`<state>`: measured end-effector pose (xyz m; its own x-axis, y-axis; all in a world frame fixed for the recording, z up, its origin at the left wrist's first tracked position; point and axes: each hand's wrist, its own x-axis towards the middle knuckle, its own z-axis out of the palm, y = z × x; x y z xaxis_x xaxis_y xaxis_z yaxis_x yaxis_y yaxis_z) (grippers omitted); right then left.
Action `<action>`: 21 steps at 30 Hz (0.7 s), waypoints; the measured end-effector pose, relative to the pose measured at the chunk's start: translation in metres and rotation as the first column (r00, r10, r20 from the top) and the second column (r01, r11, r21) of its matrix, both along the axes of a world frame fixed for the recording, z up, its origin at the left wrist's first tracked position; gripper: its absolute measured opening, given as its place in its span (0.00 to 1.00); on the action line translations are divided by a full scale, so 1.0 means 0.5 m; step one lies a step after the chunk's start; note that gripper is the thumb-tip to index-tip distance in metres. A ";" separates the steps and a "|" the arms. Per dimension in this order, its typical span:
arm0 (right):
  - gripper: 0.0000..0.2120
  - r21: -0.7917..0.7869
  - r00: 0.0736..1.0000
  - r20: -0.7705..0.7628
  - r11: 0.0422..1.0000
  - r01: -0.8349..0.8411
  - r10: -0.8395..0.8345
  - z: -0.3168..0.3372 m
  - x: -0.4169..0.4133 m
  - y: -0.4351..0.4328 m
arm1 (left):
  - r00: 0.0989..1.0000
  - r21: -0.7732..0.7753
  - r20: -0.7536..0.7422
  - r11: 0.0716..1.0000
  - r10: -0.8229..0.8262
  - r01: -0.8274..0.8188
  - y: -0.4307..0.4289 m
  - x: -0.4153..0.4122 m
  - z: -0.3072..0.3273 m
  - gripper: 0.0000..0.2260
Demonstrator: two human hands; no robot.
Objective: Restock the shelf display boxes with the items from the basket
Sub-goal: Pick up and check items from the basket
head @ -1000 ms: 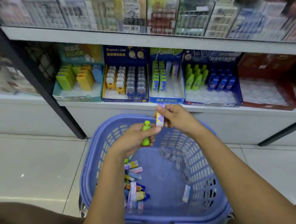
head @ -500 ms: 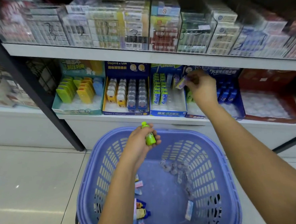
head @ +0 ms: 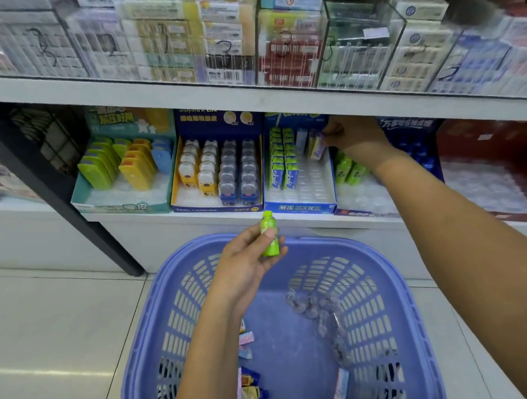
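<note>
Restocking partly done.
The right hand pinches a purple pack at the blue box; the left hand grips a green bottle below it; the basket holds more.

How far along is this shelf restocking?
Partway. The shelf boxes already hold some rows, with empty slots. The right hand is slotting a purple pack into the blue box; the left hand holds a green bottle. Several small packs lie in the basket, waiting.

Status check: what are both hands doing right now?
Left hand holds small green plastic bottle over blue plastic basket. Right hand pinches purple-and-yellow packet in blue cardboard display box. Path looks unobstructed.
</note>
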<state>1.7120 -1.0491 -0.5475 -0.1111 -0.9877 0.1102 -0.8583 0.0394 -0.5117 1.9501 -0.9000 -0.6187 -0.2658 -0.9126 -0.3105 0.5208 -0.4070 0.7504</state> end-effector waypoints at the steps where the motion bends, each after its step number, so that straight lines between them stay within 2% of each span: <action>1: 0.09 -0.001 0.998 -0.052 1.000 -0.021 0.021 -0.001 0.002 0.001 | 1.000 -0.003 -0.009 1.000 0.003 -0.003 -0.002 -0.001 -0.001 0.05; 5: 0.10 -0.003 0.972 -0.228 0.999 -0.052 0.050 0.002 0.021 0.003 | 1.000 -0.021 0.007 1.000 -0.022 0.022 -0.002 -0.004 -0.001 0.08; 11: 0.13 0.177 0.941 -0.333 0.984 0.006 0.054 0.036 0.053 0.014 | 0.999 -0.060 0.011 0.997 -0.044 0.045 0.003 -0.004 0.012 0.10; 13: 0.13 0.142 0.934 -0.350 0.990 -0.016 0.065 0.043 0.062 0.040 | 0.998 -0.092 0.019 0.994 -0.058 0.059 0.007 -0.007 0.020 0.11; 15: 0.11 0.028 0.974 -0.222 0.999 -0.045 0.050 0.039 0.071 0.084 | 0.998 -0.115 0.019 0.991 -0.065 0.066 0.011 -0.012 0.026 0.12; 17: 0.09 0.034 0.987 0.108 0.992 -0.120 0.115 0.035 0.082 0.138 | 0.997 -0.124 0.010 0.989 -0.075 0.075 0.014 -0.020 0.029 0.13; 19: 0.09 0.166 0.900 0.380 0.941 -0.295 0.215 0.038 0.086 0.185 | 0.997 -0.132 0.003 0.988 -0.081 0.081 0.016 -0.030 0.031 0.13; 21: 0.09 0.225 0.829 0.503 0.890 -0.397 0.242 0.043 0.085 0.221 | 0.997 -0.137 -0.012 0.988 -0.078 0.075 0.017 -0.041 0.034 0.12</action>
<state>1.7547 -0.9387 -0.5260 0.2565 -0.9484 -0.1865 -0.5262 0.0249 -0.8500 1.9295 -0.8913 -0.6018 -0.3406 -0.9229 -0.1795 0.5054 -0.3407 0.7928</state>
